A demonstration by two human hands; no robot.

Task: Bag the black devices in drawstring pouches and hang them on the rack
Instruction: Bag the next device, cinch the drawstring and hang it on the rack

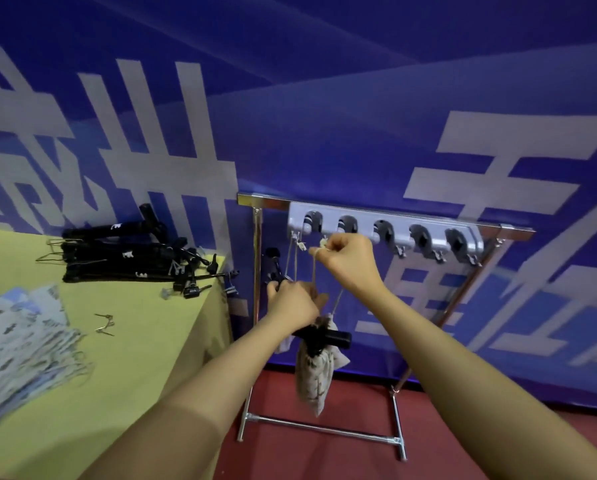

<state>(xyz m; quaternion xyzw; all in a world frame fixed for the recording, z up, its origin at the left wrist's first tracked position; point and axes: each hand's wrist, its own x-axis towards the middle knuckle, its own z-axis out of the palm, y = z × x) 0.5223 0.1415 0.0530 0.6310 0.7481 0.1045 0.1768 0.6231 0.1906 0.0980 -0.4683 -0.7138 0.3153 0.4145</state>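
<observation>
A patterned drawstring pouch (313, 379) hangs below my hands, with a black device (335, 338) sticking out of its mouth. My left hand (291, 303) grips the pouch's gathered neck. My right hand (347, 259) pinches the pouch's cord (313, 271) just under the grey hook strip (387, 233) of the metal rack (324, 431). Another black device (272, 268) shows behind my left hand, with a cord running up to the leftmost hook. More black devices (130, 252) lie piled on the yellow table.
A stack of flat patterned pouches (23, 344) lies at the left of the yellow table (123, 375). Two small metal hooks (104, 323) lie on the cloth. A blue banner wall (324, 116) stands behind the rack; red floor lies beneath.
</observation>
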